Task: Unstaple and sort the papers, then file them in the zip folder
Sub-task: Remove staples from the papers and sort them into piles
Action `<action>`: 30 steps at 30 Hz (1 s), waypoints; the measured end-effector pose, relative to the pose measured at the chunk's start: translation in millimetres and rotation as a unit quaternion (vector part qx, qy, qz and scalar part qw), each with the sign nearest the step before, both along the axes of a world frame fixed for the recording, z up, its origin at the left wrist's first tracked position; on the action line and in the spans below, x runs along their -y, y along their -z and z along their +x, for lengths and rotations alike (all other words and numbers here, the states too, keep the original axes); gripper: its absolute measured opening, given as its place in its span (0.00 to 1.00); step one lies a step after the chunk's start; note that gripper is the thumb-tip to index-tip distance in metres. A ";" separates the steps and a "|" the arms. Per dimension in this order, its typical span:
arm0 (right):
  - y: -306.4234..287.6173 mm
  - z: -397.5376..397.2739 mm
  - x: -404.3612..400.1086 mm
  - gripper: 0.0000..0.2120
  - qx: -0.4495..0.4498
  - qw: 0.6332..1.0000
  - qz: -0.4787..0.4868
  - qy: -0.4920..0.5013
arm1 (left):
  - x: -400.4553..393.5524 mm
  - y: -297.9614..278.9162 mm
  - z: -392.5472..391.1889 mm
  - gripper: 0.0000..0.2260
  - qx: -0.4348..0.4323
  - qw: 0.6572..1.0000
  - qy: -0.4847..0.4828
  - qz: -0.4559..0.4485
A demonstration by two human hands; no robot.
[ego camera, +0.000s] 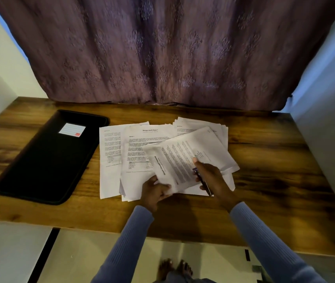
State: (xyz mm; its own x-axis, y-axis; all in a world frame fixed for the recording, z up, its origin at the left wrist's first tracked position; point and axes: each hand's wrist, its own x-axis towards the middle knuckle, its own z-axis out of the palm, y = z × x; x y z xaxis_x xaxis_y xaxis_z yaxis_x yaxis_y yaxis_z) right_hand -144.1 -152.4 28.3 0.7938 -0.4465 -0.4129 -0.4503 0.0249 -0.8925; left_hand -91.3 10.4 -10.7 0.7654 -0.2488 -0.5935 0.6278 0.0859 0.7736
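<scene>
A tilted bundle of printed papers [185, 158] is lifted above the loose sheets on the wooden desk [264, 160]. My left hand [155, 189] grips its near left corner. My right hand [211, 176] holds a thin dark tool [203, 182] and presses its thumb on the bundle's lower right part. Under the bundle lie more sheets: one headed "Sample Health Report" [142, 144], a page [109, 160] to its left, and a stack [201, 125] at the back right. The black zip folder [46, 160] with a white label lies shut at the left.
A purple patterned curtain [162, 48] hangs behind the desk. White walls [329, 99] close in on both sides. The desk's front edge [101, 229] runs below my forearms, with the floor and my feet below it.
</scene>
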 end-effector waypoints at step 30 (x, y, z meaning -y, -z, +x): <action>10.7 96.5 64.0 0.19 0.003 0.974 -0.214 -0.067 | -17.6 -22.1 110.5 0.13 0.095 0.995 0.002 0.017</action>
State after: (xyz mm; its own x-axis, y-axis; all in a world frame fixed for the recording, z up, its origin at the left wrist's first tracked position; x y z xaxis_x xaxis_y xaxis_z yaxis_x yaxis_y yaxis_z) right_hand -47.6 -216.4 17.6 0.8585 -0.4693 -0.2067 -0.4189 -0.4093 -0.8106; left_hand 19.2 28.0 11.4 0.8639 -0.2347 -0.4456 0.4697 0.0559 0.8811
